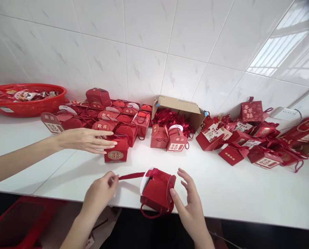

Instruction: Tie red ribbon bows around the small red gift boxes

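A small red gift box (156,192) stands at the near edge of the white counter (234,193), its top flaps open and a white inner flap showing. A red ribbon (130,176) runs from the box to the left. My left hand (102,192) pinches the ribbon's free end between thumb and fingers. My right hand (188,202) is beside the box on the right, its thumb against the box's side and its fingers spread apart.
Another person's hand (84,140) reaches in from the left, flat over a red box (116,151). Many red gift boxes (123,117) crowd the back along the tiled wall. An open cardboard carton (181,107) holds ribbons. A red basin (27,100) sits far left.
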`<control>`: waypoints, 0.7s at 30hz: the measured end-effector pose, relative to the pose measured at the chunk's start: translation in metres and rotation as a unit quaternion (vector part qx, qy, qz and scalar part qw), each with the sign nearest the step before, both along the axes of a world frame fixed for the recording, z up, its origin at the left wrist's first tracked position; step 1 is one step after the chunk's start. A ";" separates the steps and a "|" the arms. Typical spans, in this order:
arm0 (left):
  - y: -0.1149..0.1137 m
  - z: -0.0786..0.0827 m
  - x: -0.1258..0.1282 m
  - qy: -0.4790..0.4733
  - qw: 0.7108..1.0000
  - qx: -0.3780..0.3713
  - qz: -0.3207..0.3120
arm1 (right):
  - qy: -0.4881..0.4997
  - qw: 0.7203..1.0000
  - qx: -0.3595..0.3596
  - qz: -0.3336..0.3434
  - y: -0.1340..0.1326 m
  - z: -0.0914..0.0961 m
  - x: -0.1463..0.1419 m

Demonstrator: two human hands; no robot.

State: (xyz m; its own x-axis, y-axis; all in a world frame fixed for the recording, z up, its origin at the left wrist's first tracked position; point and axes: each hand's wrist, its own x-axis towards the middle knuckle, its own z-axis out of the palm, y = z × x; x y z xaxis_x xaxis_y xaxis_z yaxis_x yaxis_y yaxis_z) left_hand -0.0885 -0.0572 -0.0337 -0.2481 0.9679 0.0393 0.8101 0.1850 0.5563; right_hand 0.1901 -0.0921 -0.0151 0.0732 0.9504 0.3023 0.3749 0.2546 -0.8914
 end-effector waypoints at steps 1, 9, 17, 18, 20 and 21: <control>-0.001 -0.002 -0.010 0.026 0.999 -0.003 0.028 | 0.009 1.000 -0.006 -0.007 -0.002 -0.004 0.004; 0.009 0.006 0.016 -0.094 0.986 0.128 -0.047 | 0.153 0.978 -0.137 0.044 -0.008 -0.020 0.008; 0.020 0.019 0.077 -0.325 0.900 0.003 -0.289 | 0.247 0.934 -0.233 0.107 -0.001 -0.015 0.009; 0.021 0.018 0.077 -0.334 0.896 -0.011 -0.292 | 0.242 0.931 -0.243 0.129 0.000 -0.015 0.012; 0.020 0.016 0.075 -0.355 0.885 -0.041 -0.299 | 0.218 0.931 -0.246 0.158 0.002 -0.015 0.018; 0.019 0.016 0.074 -0.367 0.879 -0.056 -0.299 | 0.206 0.934 -0.242 0.162 0.003 -0.016 0.021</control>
State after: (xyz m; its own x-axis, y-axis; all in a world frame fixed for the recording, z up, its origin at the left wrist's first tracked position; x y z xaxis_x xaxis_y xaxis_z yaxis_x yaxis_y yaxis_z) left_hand -0.0148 -0.0378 -0.0181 0.3867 0.9219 -0.0226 0.2124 -0.0652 0.9750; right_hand 0.2109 -0.0894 -0.0310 -0.2267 0.9609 -0.1592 -0.0521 -0.1751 -0.9832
